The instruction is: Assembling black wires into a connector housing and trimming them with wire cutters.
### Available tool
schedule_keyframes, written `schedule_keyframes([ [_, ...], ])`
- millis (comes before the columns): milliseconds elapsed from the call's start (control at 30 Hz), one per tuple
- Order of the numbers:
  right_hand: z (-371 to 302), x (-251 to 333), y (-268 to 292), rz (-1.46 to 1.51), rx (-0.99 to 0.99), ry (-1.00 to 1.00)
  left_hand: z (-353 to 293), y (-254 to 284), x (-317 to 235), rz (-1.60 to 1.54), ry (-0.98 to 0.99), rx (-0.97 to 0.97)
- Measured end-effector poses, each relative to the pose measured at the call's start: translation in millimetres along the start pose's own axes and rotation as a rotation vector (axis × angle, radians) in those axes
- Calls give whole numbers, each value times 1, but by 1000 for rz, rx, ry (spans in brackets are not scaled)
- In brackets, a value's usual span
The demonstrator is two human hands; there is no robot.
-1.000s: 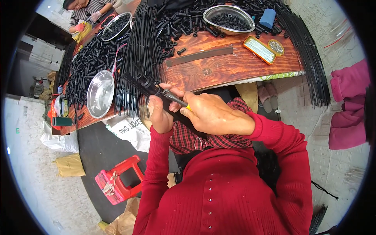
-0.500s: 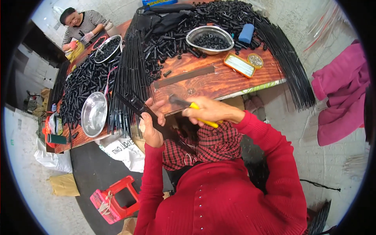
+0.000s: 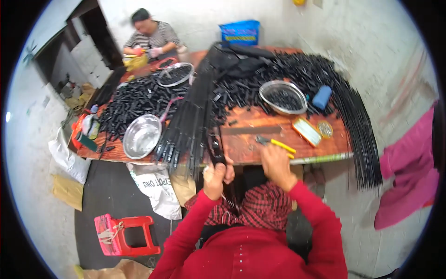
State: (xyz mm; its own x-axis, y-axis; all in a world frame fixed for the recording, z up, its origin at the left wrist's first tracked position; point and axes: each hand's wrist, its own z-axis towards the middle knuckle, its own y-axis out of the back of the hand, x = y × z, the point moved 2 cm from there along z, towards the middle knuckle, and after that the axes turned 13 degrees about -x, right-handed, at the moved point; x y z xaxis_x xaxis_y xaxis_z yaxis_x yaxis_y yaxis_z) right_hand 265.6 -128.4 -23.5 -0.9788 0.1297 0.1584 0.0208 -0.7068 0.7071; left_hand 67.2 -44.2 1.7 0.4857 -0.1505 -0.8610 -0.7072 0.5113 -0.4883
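At the table's near edge, my left hand (image 3: 216,179) is closed on a long, narrow black part (image 3: 215,148), held upright in front of my lap. I cannot make out its exact kind. To the right, my right hand (image 3: 277,163) is curled against the yellow handle of a small hammer (image 3: 283,146), with its dark head pointing left over the tabletop. Its fingertips are partly hidden, and the handle shows just beyond the knuckles. Behind my left hand, a sheaf of thin black rods (image 3: 188,123) hangs over the table edge.
The wooden table (image 3: 241,151) bears heaps of black parts (image 3: 144,97), a steel bowl (image 3: 144,137), a filled bowl (image 3: 283,96), a blue roll (image 3: 322,96) and an orange-rimmed box (image 3: 306,131). A co-worker (image 3: 153,37) sits at the far left. A red stool (image 3: 130,235) stands lower left.
The view has tilted up. My right hand has moved away from the left, and the hammer now lies over the tabletop. My left hand still holds the black part, now more upright.
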Motion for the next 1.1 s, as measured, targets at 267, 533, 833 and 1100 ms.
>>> schedule_keyframes([
  [267, -149, 56, -71, 399, 860, 228, -12, -23, -18, -34, 31, 129],
  [533, -142, 50, -78, 351, 895, 33, -18, -38, -96, 32, -164, 34],
  [833, -150, 57, -74, 425, 964, 9, -23, -3, -216, 40, -543, -52],
  [1100, -140, 80, -61, 616, 643, -141, -33, 58, -261, -406, -717, -145],
])
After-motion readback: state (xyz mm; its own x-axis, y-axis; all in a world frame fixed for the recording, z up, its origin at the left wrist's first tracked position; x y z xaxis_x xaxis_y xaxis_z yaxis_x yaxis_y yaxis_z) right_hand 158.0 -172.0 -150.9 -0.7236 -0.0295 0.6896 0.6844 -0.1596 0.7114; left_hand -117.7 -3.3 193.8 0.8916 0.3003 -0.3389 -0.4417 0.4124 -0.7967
